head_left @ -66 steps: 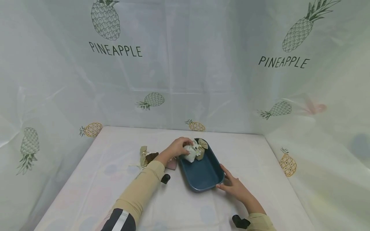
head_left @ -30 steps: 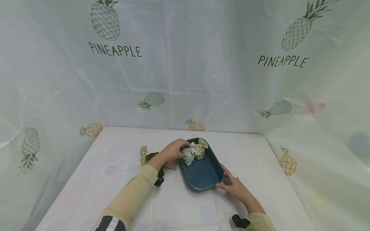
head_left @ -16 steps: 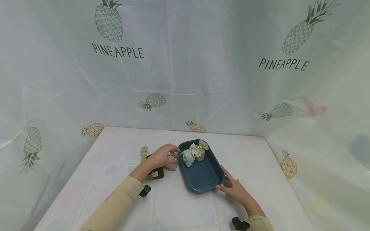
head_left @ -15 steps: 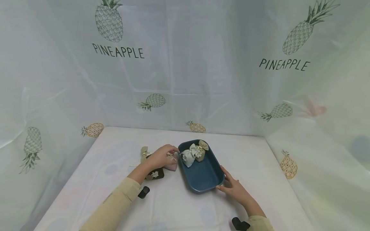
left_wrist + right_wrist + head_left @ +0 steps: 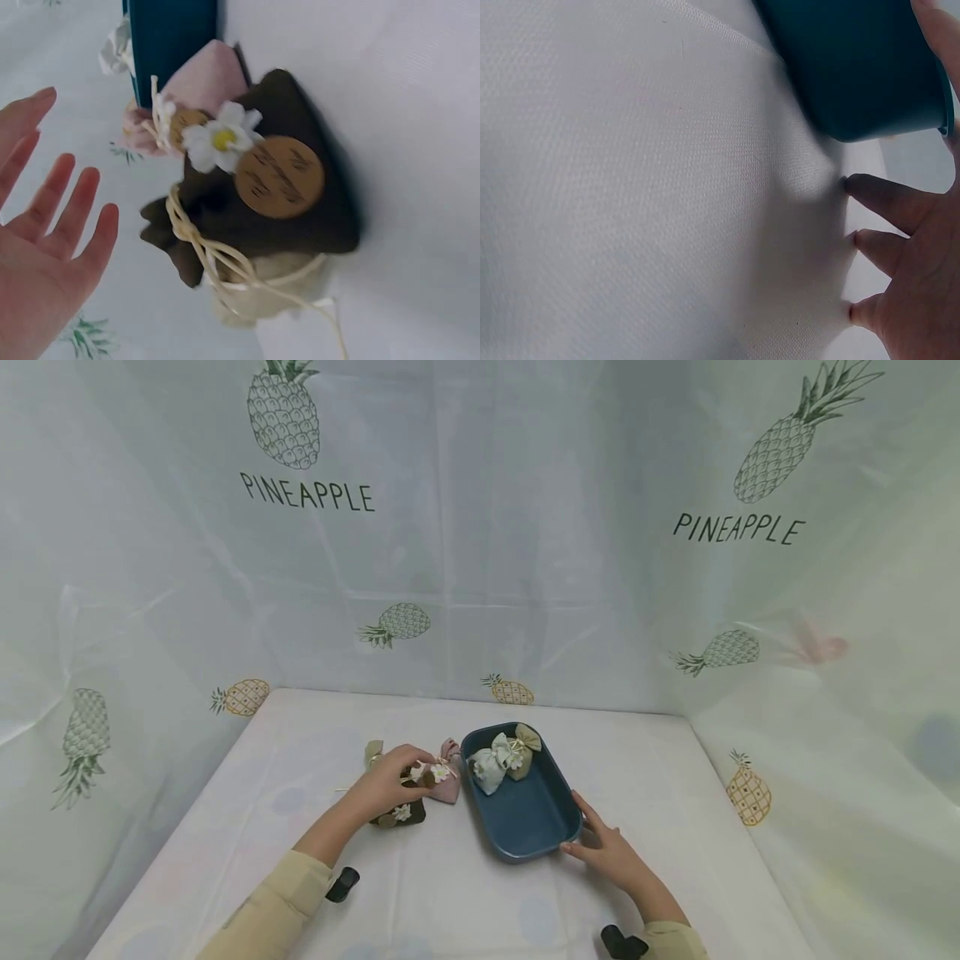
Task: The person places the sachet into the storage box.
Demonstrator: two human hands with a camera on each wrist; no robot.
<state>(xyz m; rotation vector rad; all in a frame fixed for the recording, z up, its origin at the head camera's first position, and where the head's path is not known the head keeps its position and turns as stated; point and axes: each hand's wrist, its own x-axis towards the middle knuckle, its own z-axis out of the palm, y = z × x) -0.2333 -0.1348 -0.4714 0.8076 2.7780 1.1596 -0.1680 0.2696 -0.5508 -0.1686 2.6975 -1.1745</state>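
Observation:
My left hand [image 5: 384, 783] hovers over the dark brown sachet [image 5: 289, 195], fingers loosely spread and apart from it in the left wrist view. That sachet has a white flower, a round tag and a pale cord. Beside it lies a pink sachet [image 5: 447, 789], and a beige sachet [image 5: 289, 277] is partly hidden under or behind it. To the right, the blue tray [image 5: 528, 822] holds a white sachet [image 5: 487, 774] and a tan sachet [image 5: 519, 764]. My right hand [image 5: 611, 852] touches the tray's near right corner with thumb and forefinger; its other fingers [image 5: 889, 199] are spread and fairly straight.
A white cloth covers the table [image 5: 637, 760]. A pineapple-printed curtain [image 5: 480, 543] hangs behind and around it. Black wrist straps or mounts [image 5: 343, 885] show near both sleeves. The tray's left wall stands close to the pink sachet.
My left hand has let go of the white sachet in the tray. It has moved left, past the pink sachet, to above the brown one. My right hand stays at the tray corner.

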